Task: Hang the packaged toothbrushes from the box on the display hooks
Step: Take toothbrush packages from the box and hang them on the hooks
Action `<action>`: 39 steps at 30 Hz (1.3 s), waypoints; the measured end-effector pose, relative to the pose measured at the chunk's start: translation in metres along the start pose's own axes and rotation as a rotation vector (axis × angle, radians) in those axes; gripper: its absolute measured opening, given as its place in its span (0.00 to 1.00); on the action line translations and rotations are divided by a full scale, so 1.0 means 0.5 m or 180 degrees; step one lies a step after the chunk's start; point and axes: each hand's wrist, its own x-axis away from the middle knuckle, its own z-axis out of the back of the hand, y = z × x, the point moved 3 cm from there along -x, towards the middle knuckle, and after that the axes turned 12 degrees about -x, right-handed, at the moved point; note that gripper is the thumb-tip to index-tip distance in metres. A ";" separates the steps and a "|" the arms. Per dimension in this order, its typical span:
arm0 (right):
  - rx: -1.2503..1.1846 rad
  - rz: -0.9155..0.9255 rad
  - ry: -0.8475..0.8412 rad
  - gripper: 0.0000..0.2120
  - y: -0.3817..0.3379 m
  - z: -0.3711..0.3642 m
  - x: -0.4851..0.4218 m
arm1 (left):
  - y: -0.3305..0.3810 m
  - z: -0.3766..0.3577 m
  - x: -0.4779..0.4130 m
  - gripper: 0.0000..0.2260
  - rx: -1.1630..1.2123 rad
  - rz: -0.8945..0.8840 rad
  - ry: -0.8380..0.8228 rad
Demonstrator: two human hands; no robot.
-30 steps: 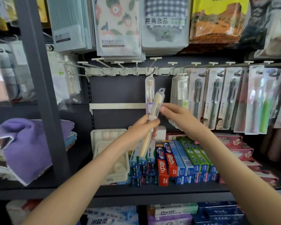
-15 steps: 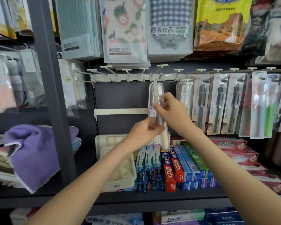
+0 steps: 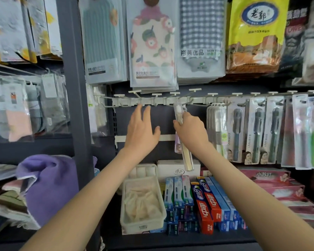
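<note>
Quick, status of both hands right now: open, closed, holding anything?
Left hand: open, fingers straight, holding nothing.
Right hand: closed, gripping the clear toothbrush pack.

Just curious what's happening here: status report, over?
Left hand open, holding nothing. Right hand grips toothbrush pack, its top at the hooks. Another pack hangs behind.
</note>
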 end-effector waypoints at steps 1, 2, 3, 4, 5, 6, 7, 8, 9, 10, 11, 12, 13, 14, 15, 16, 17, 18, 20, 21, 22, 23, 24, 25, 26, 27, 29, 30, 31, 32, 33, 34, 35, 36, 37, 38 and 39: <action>-0.0013 -0.0016 0.0010 0.15 -0.003 -0.002 0.000 | -0.005 0.004 -0.008 0.30 -0.0070 -0.0066 0.0105; 0.0001 -0.0031 0.0027 0.15 -0.005 -0.005 0.000 | -0.009 0.007 -0.015 0.30 -0.0146 -0.0131 0.0196; 0.0033 -0.0039 0.0046 0.15 -0.007 -0.007 0.001 | -0.014 0.009 -0.022 0.31 -0.0240 -0.0189 0.0267; 0.0063 -0.0034 0.0065 0.15 -0.007 -0.008 0.002 | -0.018 0.012 -0.029 0.32 -0.0330 -0.0247 0.0336; 0.0081 -0.0021 0.0090 0.15 -0.006 -0.010 0.003 | -0.021 0.014 -0.036 0.33 -0.0397 -0.0310 0.0405; 0.0088 -0.0011 0.0126 0.15 -0.005 -0.011 0.006 | -0.023 0.015 -0.042 0.34 -0.0447 -0.0382 0.0464; 0.0094 -0.0008 0.0164 0.15 -0.004 -0.013 0.009 | -0.024 0.016 -0.048 0.34 -0.0489 -0.0447 0.0494; 0.0109 -0.0007 0.0201 0.15 -0.003 -0.015 0.011 | -0.026 0.016 -0.053 0.35 -0.0533 -0.0509 0.0496; 0.0135 -0.0012 0.0236 0.16 -0.003 -0.017 0.014 | -0.027 0.014 -0.058 0.35 -0.0583 -0.0557 0.0466; 0.0179 -0.0012 0.0271 0.16 -0.003 -0.020 0.016 | -0.028 0.011 -0.061 0.34 -0.0645 -0.0573 0.0425; 0.0247 -0.0003 0.0303 0.16 -0.003 -0.024 0.017 | -0.030 0.007 -0.064 0.33 -0.0726 -0.0574 0.0417; 0.0333 0.0015 0.0327 0.16 -0.004 -0.028 0.017 | -0.032 0.005 -0.067 0.32 -0.0822 -0.0585 0.0451; 0.0415 0.0039 0.0352 0.16 -0.004 -0.031 0.018 | -0.033 0.004 -0.068 0.31 -0.0901 -0.0597 0.0503; 0.0476 0.0051 0.0372 0.15 -0.005 -0.033 0.020 | -0.034 0.003 -0.069 0.30 -0.0927 -0.0602 0.0562; 0.0518 0.0047 0.0373 0.14 -0.005 -0.035 0.020 | -0.036 0.000 -0.071 0.29 -0.0903 -0.0621 0.0608; 0.0542 0.0022 0.0353 0.14 -0.004 -0.038 0.019 | -0.036 -0.004 -0.071 0.28 -0.0873 -0.0665 0.0628; 0.0543 -0.0023 0.0315 0.14 -0.003 -0.043 0.016 | -0.036 -0.006 -0.071 0.28 -0.0854 -0.0713 0.0650; 0.0520 -0.0084 0.0263 0.14 -0.001 -0.049 0.011 | -0.036 -0.008 -0.069 0.28 -0.0841 -0.0747 0.0679; 0.0442 -0.0223 0.0158 0.15 0.003 -0.066 -0.003 | -0.039 -0.011 -0.068 0.27 -0.0813 -0.0780 0.0716; 0.0422 -0.0276 0.0109 0.14 0.004 -0.076 -0.011 | -0.042 -0.011 -0.068 0.26 -0.0800 -0.0784 0.0725; 0.0428 -0.0321 0.0060 0.14 0.004 -0.088 -0.019 | -0.045 -0.010 -0.069 0.25 -0.0780 -0.0785 0.0742; 0.0456 -0.0368 0.0021 0.15 0.004 -0.099 -0.026 | -0.049 -0.009 -0.071 0.24 -0.0746 -0.0795 0.0766; 0.0484 -0.0415 0.0001 0.15 0.005 -0.110 -0.033 | -0.051 -0.007 -0.073 0.23 -0.0696 -0.0825 0.0799; 0.0494 -0.0454 -0.0013 0.16 0.007 -0.121 -0.040 | -0.054 -0.006 -0.075 0.22 -0.0640 -0.0859 0.0836; 0.0480 -0.0486 -0.0023 0.17 0.010 -0.132 -0.047 | -0.057 -0.005 -0.074 0.21 -0.0592 -0.0890 0.0861; 0.0450 -0.0527 -0.0033 0.18 0.013 -0.142 -0.054 | -0.060 -0.006 -0.072 0.21 -0.0563 -0.0925 0.0867; 0.0414 -0.0593 -0.0038 0.20 0.022 -0.160 -0.063 | -0.066 -0.009 -0.063 0.22 -0.0538 -0.0999 0.0850; 0.0424 -0.0609 -0.0039 0.21 0.029 -0.167 -0.064 | -0.068 -0.011 -0.055 0.23 -0.0524 -0.1016 0.0830; 0.0444 -0.0618 -0.0040 0.22 0.036 -0.173 -0.063 | -0.070 -0.013 -0.045 0.25 -0.0515 -0.1014 0.0808; 0.0469 -0.0614 -0.0042 0.24 0.043 -0.180 -0.060 | -0.072 -0.017 -0.034 0.26 -0.0504 -0.0998 0.0786; 0.0466 -0.0602 -0.0034 0.24 0.049 -0.185 -0.054 | -0.072 -0.022 -0.020 0.27 -0.0475 -0.0977 0.0759; 0.0427 -0.0600 -0.0017 0.25 0.055 -0.190 -0.046 | -0.071 -0.028 -0.004 0.27 -0.0425 -0.0963 0.0714; 0.0379 -0.0600 0.0000 0.26 0.059 -0.193 -0.035 | -0.068 -0.034 0.013 0.28 -0.0365 -0.0950 0.0656; 0.0341 -0.0598 -0.0001 0.28 0.063 -0.196 -0.022 | -0.063 -0.043 0.032 0.28 -0.0311 -0.0934 0.0586; 0.0321 -0.0578 -0.0019 0.29 0.066 -0.197 -0.008 | -0.059 -0.052 0.053 0.28 -0.0270 -0.0908 0.0507; 0.0323 -0.0523 -0.0059 0.30 0.069 -0.196 0.008 | -0.054 -0.060 0.075 0.27 -0.0238 -0.0870 0.0433; 0.0331 -0.0431 -0.0123 0.30 0.069 -0.195 0.026 | -0.048 -0.068 0.097 0.27 -0.0209 -0.0826 0.0361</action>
